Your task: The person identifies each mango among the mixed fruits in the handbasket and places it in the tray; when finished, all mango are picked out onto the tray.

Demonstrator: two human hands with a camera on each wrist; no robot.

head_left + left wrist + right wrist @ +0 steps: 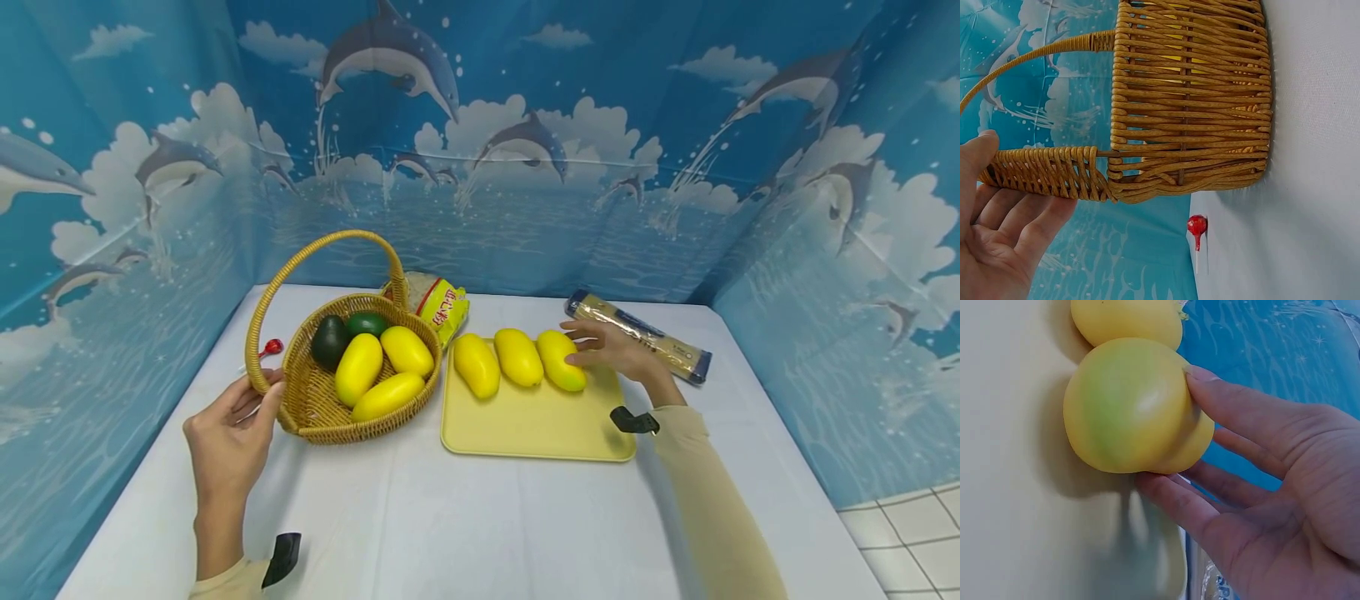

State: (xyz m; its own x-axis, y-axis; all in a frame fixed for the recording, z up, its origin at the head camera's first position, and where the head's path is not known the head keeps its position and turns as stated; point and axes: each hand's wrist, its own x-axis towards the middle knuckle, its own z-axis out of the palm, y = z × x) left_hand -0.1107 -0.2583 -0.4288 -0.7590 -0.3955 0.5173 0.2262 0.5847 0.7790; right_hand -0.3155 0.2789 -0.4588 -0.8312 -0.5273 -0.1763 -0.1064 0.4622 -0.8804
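Note:
At the left, my left hand (231, 442) grips the lower end of the handle (1041, 170) of a wicker basket (1191, 119), thumb on one side and fingers on the other. Inside the basket lie three yellow mangoes (358, 369) and two dark green avocados (330, 342). Three more mangoes (517, 357) lie in a row along the far part of a yellow tray (525, 433). My right hand (617, 350) holds the rightmost mango (1125, 409), which has a green patch; its thumb and fingertips touch opposite sides of the fruit.
A red lollipop (272, 347) lies left of the basket. Behind the basket is a yellow-and-red food packet (447, 312). A long gold packet with dark ends (652, 337) lies behind the tray at right. Dolphin-printed curtains (495, 225) enclose the white table (420, 525).

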